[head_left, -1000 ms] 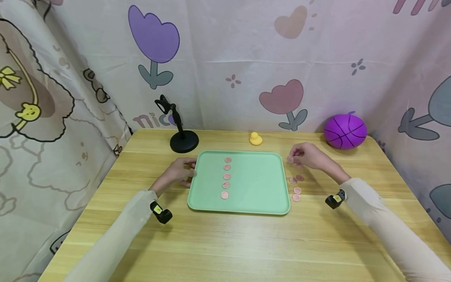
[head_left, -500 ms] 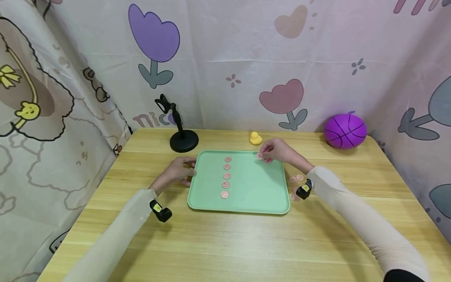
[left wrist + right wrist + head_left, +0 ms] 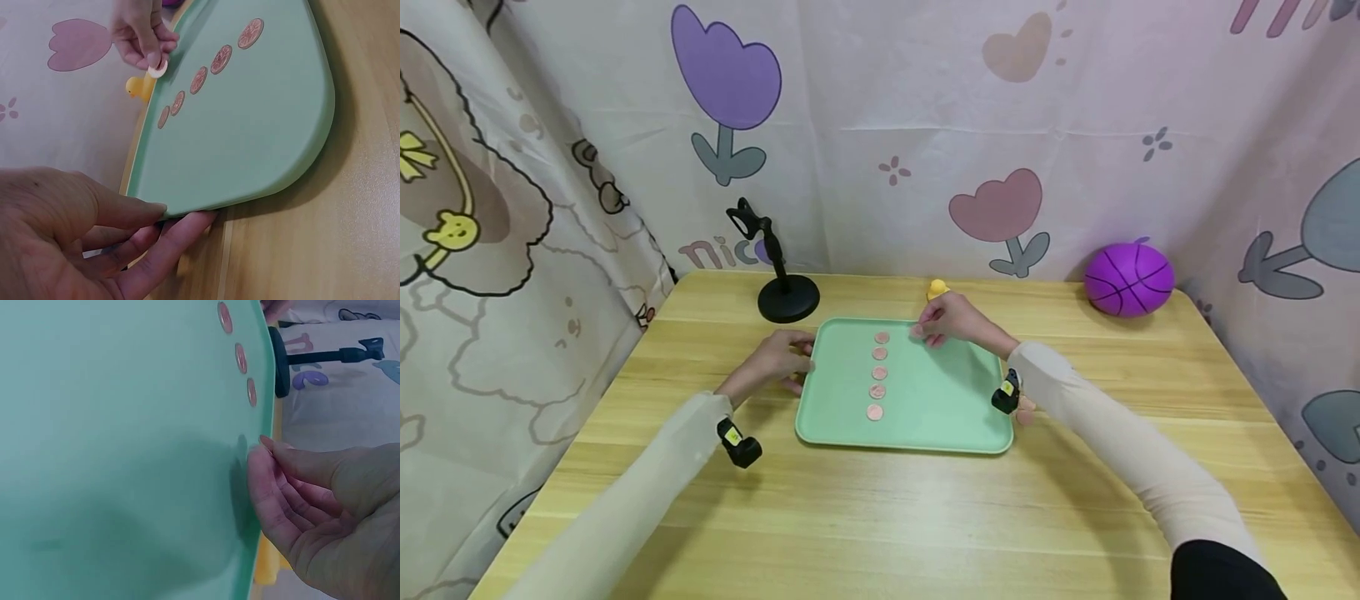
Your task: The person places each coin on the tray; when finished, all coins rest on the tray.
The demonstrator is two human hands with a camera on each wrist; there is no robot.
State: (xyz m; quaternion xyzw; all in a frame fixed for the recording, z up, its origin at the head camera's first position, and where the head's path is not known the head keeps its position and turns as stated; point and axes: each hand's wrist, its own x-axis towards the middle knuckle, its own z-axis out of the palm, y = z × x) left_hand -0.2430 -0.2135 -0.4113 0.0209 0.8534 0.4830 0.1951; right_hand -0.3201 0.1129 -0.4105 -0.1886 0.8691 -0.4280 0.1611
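A light green tray [image 3: 951,408] lies on the wooden table. On its left half, several pinkish copper-coloured coins [image 3: 878,372] form a column running from far to near. My left hand [image 3: 778,358] grips the tray's left rim, thumb on top and fingers against the outside and underside, as the left wrist view shows. Over the tray's far part, right of the column's far end, my right hand [image 3: 955,320] pinches one coin [image 3: 158,69] between thumb and fingertips. The right wrist view shows the hand's shadow on the tray close beneath, while the fingers mostly hide the coin there.
More coins [image 3: 1025,410] lie on the table beyond the tray's right edge, partly hidden by the right wrist camera. Behind the tray stand a black stand [image 3: 787,298], a yellow rubber duck [image 3: 936,288] and a purple ball [image 3: 1129,280]. A patterned curtain [image 3: 865,225] hangs behind.
My right hand has carried the coin leftward from beyond the tray's right edge to over its far part, near the column. The left hand stays on the rim.
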